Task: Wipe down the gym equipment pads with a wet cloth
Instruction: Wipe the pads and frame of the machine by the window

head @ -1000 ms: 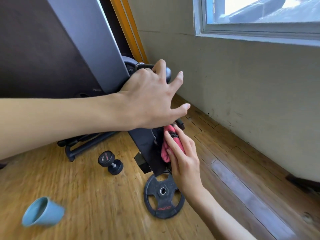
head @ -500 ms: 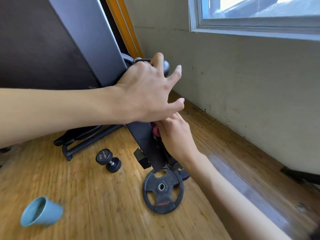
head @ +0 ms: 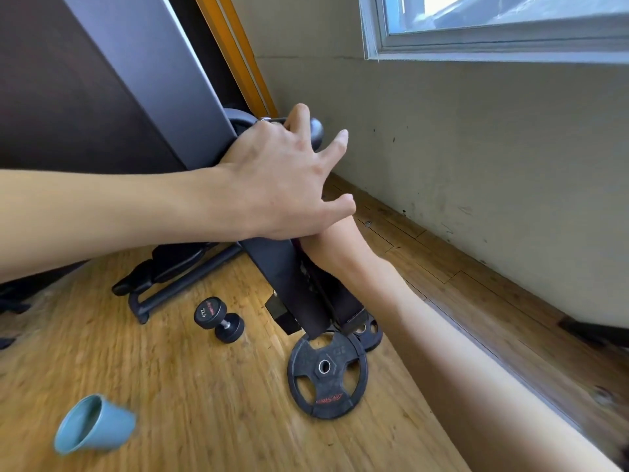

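At the top of the tilted black pad (head: pixel 289 277), the left hand (head: pixel 279 185) presses down, fingers (head: pixel 335 144) splayed apart. The right hand (head: pixel 330 238) reaches beneath it; its fingers and the cloth are hidden, so I cannot tell its grip. A dumbbell (head: pixel 219 320) marked "22.5" and a weight plate (head: pixel 335 379) with unreadable red lettering lie on the wooden floor (head: pixel 204 403) near its wall-side edge.

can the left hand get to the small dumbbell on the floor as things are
Probably yes. The left hand rests on the upper end of the bench, and the dumbbell lies on open floor below that forearm with nothing between. It would have to leave the bench first.
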Action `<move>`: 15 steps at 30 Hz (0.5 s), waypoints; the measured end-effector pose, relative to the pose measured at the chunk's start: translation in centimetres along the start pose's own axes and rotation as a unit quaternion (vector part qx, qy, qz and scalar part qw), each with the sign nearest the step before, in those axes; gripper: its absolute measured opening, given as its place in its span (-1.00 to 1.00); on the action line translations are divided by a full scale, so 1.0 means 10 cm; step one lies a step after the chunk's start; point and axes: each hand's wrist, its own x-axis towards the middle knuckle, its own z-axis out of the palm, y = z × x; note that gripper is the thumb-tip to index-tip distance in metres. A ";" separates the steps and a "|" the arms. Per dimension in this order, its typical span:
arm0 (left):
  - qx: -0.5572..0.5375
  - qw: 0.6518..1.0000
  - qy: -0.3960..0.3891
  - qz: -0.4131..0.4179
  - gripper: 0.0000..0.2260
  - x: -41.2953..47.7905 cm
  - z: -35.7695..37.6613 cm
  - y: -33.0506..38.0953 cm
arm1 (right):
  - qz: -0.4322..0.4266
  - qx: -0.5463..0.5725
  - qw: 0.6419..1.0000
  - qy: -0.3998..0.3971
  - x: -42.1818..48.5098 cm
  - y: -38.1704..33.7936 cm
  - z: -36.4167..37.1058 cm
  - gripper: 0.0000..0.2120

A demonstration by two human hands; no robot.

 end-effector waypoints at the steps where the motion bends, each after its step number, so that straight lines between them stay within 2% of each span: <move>1: 0.004 1.000 0.001 0.002 -0.24 0.00 0.01 -0.02 | 0.002 0.002 1.000 -0.008 0.01 0.01 0.02 -0.72; 2: 0.009 1.000 0.002 0.005 -0.22 -0.01 0.01 -0.03 | -0.016 -0.001 1.000 0.008 -0.05 0.02 0.03 -0.75; 4: 0.019 1.000 0.001 0.008 -0.18 -0.02 0.01 -0.05 | -0.088 0.025 0.991 0.097 -0.37 0.07 0.06 -0.77; 7: 0.016 1.000 0.003 0.004 -0.21 -0.03 -0.01 -0.04 | -0.093 0.080 0.971 0.206 -0.83 0.24 0.15 -0.68; 12: -0.001 1.000 0.008 -0.001 -0.23 -0.02 -0.10 0.05 | -0.101 0.084 0.962 0.238 -1.07 0.43 0.15 -0.63; 14: -0.012 1.000 0.006 -0.009 -0.20 -0.02 -0.11 0.08 | -0.107 0.067 0.966 0.225 -0.95 0.30 0.01 -0.73; 15: -0.018 1.000 0.002 -0.012 -0.18 -0.01 -0.11 0.09 | -0.103 0.054 0.974 0.194 -0.77 0.23 -0.07 -0.80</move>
